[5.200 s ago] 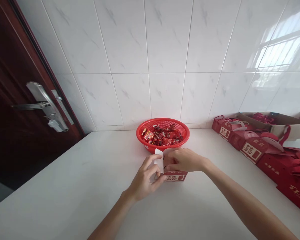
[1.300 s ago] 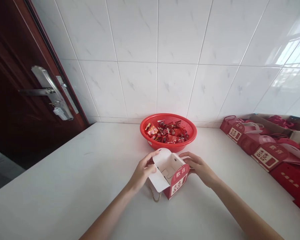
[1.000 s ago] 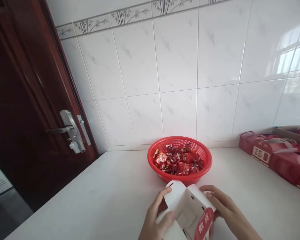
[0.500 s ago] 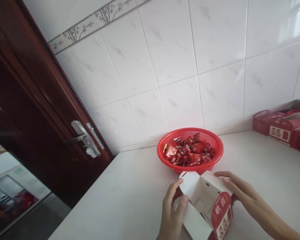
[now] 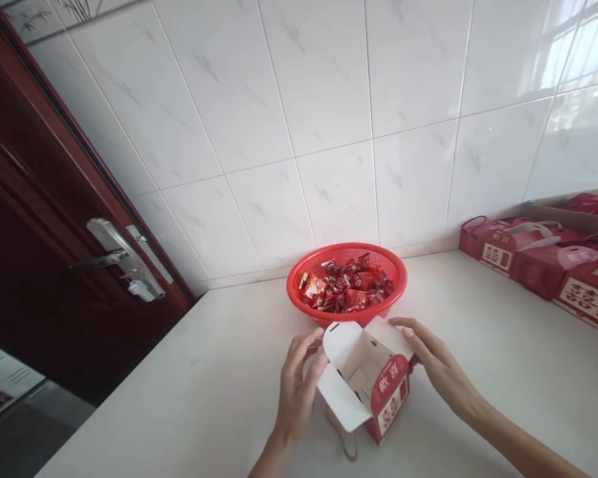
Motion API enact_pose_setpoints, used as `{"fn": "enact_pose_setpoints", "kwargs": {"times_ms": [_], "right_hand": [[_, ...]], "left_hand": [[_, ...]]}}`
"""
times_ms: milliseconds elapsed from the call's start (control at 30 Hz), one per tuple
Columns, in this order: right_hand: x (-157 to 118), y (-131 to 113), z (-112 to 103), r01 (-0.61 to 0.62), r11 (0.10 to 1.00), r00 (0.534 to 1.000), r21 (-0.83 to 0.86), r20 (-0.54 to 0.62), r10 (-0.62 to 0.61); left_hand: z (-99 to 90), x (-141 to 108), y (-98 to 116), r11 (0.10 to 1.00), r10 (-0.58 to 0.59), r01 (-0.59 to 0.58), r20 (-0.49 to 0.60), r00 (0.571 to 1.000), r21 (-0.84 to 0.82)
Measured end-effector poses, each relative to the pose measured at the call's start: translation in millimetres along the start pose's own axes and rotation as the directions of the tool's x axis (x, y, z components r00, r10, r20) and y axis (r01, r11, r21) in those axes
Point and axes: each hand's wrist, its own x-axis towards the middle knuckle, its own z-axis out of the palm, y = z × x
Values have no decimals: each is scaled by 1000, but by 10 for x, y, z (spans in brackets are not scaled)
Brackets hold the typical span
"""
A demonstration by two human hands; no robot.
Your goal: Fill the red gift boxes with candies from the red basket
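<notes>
My left hand (image 5: 299, 382) is curled at the open box's (image 5: 391, 405) left flaps, pinch unclear; my right hand (image 5: 441, 372) pinches its right flap. Light, bendy card, I'd guess; grip lower walls, flaps crease.

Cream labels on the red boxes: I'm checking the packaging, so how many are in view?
3: one on the open box's front, and two on the row of boxes at right, a far one and a near one. Others may be hidden.
</notes>
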Motion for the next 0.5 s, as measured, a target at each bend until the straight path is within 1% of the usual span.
{"fn": "enact_pose_setpoints", "kwargs": {"times_ms": [100, 167, 233, 300, 333, 367, 400, 433, 500], "right_hand": [[-6, 4, -11, 13, 1000, 998, 10, -54, -12], [6, 25, -21, 20, 998, 997, 55, -73, -16], [30, 51, -32, 35, 993, 995, 110, -100, -24], [61, 72, -44, 55, 987, 989, 151, -145, -33], [77, 79, -50, 62, 984, 986, 166, -166, -35], [91, 84, -56, 68, 982, 983, 179, -181, -35], [104, 87, -61, 72, 980, 981, 188, -192, -35], [113, 88, -66, 76, 978, 980, 193, -197, -37], [124, 87, -71, 83, 979, 979, 186, -199, -45]], "left_hand": [[-49, 102, 125, 999, 29, -28, -60, 998, 26], [-95, 220, 189, 996, 66, -61, -87, 994, 62], [-151, 409, 231, 986, 126, -114, -95, 987, 124], [-205, 678, 255, 962, 187, -164, -89, 978, 217], [-225, 836, 263, 942, 198, -165, -86, 976, 291], [-236, 1003, 270, 910, 183, -144, -66, 981, 389], [-239, 1171, 276, 850, 153, -113, -36, 988, 515], [-231, 1332, 280, 763, 109, -76, -12, 994, 642], [-188, 1612, 284, 706, 61, -53, 14, 998, 706]]}}
